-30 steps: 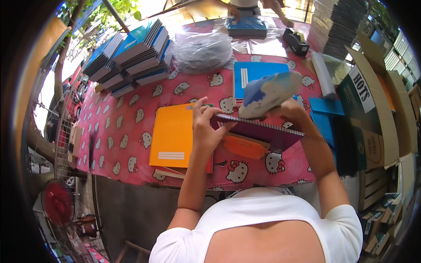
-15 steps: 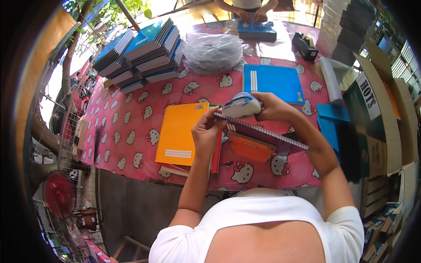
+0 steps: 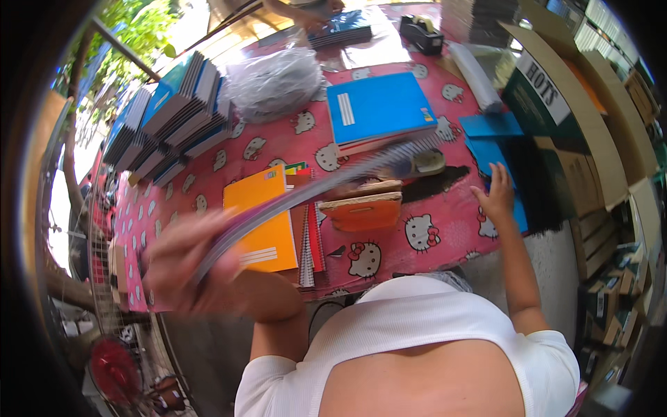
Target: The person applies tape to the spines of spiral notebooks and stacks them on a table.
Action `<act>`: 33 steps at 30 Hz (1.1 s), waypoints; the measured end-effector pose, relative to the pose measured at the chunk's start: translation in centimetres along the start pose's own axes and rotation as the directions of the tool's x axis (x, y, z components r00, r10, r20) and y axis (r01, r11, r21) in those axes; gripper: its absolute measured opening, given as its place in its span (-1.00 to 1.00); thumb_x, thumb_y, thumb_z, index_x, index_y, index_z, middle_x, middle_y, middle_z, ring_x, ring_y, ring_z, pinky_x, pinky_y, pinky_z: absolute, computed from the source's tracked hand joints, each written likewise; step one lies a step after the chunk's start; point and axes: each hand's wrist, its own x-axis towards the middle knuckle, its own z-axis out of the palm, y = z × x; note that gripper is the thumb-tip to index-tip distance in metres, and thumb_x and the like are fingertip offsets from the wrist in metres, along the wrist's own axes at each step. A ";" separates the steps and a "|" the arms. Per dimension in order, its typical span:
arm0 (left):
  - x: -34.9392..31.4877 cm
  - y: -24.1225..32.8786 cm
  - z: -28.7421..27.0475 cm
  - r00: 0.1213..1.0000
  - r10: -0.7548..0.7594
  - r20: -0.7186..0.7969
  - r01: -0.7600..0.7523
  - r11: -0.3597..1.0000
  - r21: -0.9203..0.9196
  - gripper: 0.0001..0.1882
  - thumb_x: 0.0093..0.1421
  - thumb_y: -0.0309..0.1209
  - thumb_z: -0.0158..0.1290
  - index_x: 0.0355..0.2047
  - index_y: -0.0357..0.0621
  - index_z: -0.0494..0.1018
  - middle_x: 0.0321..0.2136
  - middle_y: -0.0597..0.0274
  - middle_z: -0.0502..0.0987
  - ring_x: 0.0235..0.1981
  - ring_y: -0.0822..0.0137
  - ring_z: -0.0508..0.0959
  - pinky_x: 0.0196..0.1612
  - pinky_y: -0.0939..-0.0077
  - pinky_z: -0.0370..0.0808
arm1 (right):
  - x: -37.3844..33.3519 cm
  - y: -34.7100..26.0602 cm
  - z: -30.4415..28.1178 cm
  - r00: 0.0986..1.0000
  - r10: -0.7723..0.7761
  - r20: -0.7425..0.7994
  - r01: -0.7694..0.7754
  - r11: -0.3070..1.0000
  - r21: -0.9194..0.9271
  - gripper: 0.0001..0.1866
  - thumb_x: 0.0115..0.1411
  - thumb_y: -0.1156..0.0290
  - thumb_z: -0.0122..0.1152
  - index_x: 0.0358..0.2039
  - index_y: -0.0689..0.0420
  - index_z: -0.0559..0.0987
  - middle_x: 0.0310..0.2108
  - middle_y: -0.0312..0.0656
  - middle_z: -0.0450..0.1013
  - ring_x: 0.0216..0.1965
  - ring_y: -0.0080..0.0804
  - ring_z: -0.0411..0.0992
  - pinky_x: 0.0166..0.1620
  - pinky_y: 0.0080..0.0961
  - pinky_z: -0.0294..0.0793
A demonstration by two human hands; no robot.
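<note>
Spiral notebook (image 3: 313, 186), blurred, clamped in the left hand (image 3: 201, 264) above a pink counter (image 3: 451, 254); right hand (image 3: 497, 200) apart, fingers spread; foliage (image 3: 146, 38) beyond; open cardboard box (image 3: 601, 160) at right, orange contents (image 3: 586, 87) inside.

I had room over the counter (image 3: 455, 243) right of the orange block (image 3: 365, 214). A raised spiral notebook (image 3: 306, 190) barred my way left.

Held notebook (image 3: 299, 197), apparently above notebook pile (image 3: 274, 236) | left: notebook stacks (image 3: 182, 101) | right: carton (image 3: 556, 108) | back: tape dispenser (image 3: 422, 35)
</note>
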 end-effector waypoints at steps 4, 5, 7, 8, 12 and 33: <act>-1.5 3.2 3.0 0.991 0.125 -0.049 -0.126 0.992 -0.024 -0.83 0.10 -0.40 0.20 -0.43 -0.28 0.52 -0.34 -0.03 0.60 -0.36 0.14 0.59 -0.39 0.43 0.59 | -2.6 3.8 0.6 0.994 0.074 0.084 -0.060 0.985 -0.159 -0.33 0.07 0.06 0.26 0.11 0.13 0.30 0.18 0.02 0.18 0.21 -0.02 0.13 0.17 -0.02 0.17; -1.9 3.6 4.3 0.974 -0.072 0.213 0.057 0.995 0.079 -0.89 0.00 -0.57 0.21 -0.41 -0.22 0.56 -0.31 0.02 0.62 -0.32 0.18 0.60 -0.33 0.45 0.58 | -3.0 4.5 0.7 0.992 0.097 0.079 -0.083 0.982 -0.171 -0.33 0.07 0.06 0.26 0.11 0.13 0.30 0.18 0.02 0.18 0.21 -0.02 0.13 0.17 -0.02 0.17; -5.6 2.7 7.8 0.883 -0.258 0.393 0.243 0.966 0.090 -0.81 -0.07 -0.65 0.20 -0.40 -0.19 0.58 -0.30 0.15 0.63 -0.27 0.23 0.60 -0.29 0.50 0.55 | -2.4 3.8 0.6 0.996 -0.001 -0.093 -0.030 0.942 -0.336 -0.42 0.10 0.08 0.22 0.03 0.15 0.35 0.12 -0.05 0.26 0.17 -0.07 0.19 0.14 -0.03 0.17; -8.3 1.6 9.2 0.846 -0.330 0.419 0.330 0.941 0.074 -0.80 -0.09 -0.66 0.22 -0.40 -0.20 0.57 -0.32 0.14 0.63 -0.29 0.27 0.60 -0.31 0.51 0.55 | -2.0 3.6 0.4 0.996 0.004 -0.094 -0.035 0.943 -0.332 -0.42 0.10 0.08 0.22 0.03 0.15 0.35 0.12 -0.05 0.26 0.17 -0.07 0.19 0.14 -0.03 0.17; -10.6 2.8 11.8 0.768 -0.624 0.144 0.629 0.778 0.015 -0.81 -0.11 -0.64 0.30 -0.46 -0.28 0.53 -0.33 0.09 0.61 -0.34 0.37 0.60 -0.29 0.61 0.53 | -1.9 -1.2 -2.9 0.992 0.058 0.113 -0.081 0.974 0.213 -0.63 0.13 0.23 0.22 -0.12 0.19 0.47 -0.07 -0.07 0.41 0.00 -0.16 0.36 0.04 -0.23 0.34; -10.8 -0.7 10.2 0.959 -0.240 0.150 0.216 0.963 0.159 -0.77 -0.14 -0.73 0.21 -0.42 -0.25 0.51 -0.40 0.08 0.59 -0.37 0.19 0.61 -0.29 0.46 0.54 | -7.0 -18.1 -7.7 0.655 -0.507 0.561 -0.735 -0.257 0.627 -0.68 0.27 0.29 0.08 -0.13 0.30 0.49 -0.21 0.01 0.50 -0.27 -0.26 0.53 -0.23 -0.36 0.57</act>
